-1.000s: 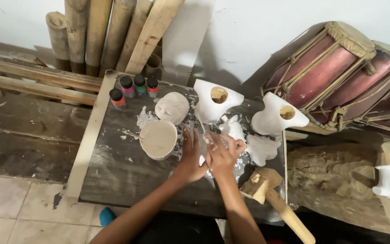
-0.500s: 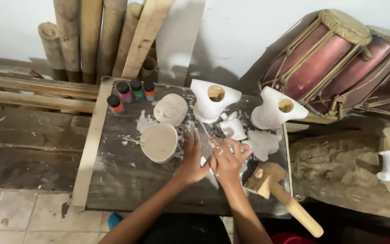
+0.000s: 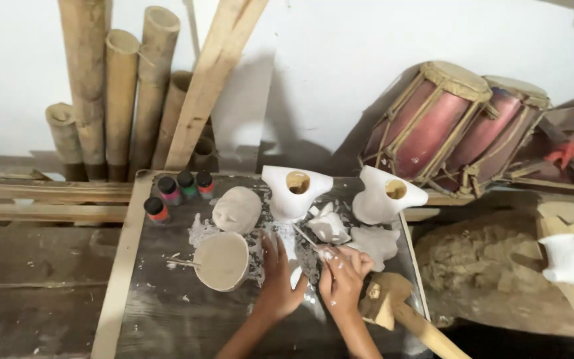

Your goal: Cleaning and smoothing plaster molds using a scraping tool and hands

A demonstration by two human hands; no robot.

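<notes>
A thin tool was gripped in the closed right hand, tip pointed at white plaster shards near the middle of the dark work board. The left hand was laid flat and open on the board, fingers spread, just beside the shards and a round bowl-like mould. The mould's inside looked plain clay-coloured; contents could not be told. A face cast was seen behind it. Four small paint bottles were stood capped at the board's back-left. Two white hollow casts were set behind, round holes showing tan insides. A wooden mallet was lying just right of the right hand.
</notes>
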